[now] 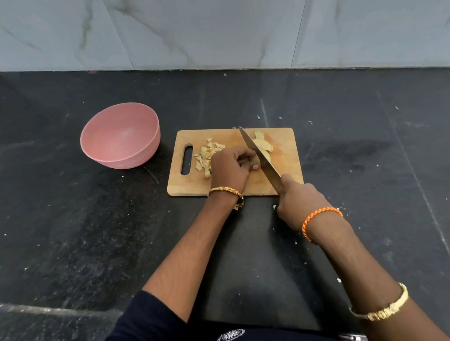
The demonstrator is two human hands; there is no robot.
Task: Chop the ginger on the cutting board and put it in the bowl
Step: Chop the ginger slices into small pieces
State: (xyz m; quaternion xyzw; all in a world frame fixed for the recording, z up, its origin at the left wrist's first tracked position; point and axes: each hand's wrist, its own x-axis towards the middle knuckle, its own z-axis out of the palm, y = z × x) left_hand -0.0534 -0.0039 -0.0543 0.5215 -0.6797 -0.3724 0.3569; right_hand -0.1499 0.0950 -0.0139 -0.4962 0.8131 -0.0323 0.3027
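A wooden cutting board point(285, 169) lies on the black counter. Chopped ginger pieces point(207, 152) sit in a heap near the board's handle slot. A larger ginger piece point(265, 149) lies to the right of the knife blade. My left hand point(232, 169) has curled fingers that hold ginger down against the blade. My right hand point(299, 201) grips the handle of a knife point(259, 158), whose blade slants across the board with its tip pointing away. The pink bowl point(120, 136) stands to the left of the board, and I see nothing in it.
The black stone counter point(69, 216) stretches all around, speckled with small crumbs. A marble-tiled wall point(228, 15) rises behind it. Gold bangles and an orange thread sit on the wrists.
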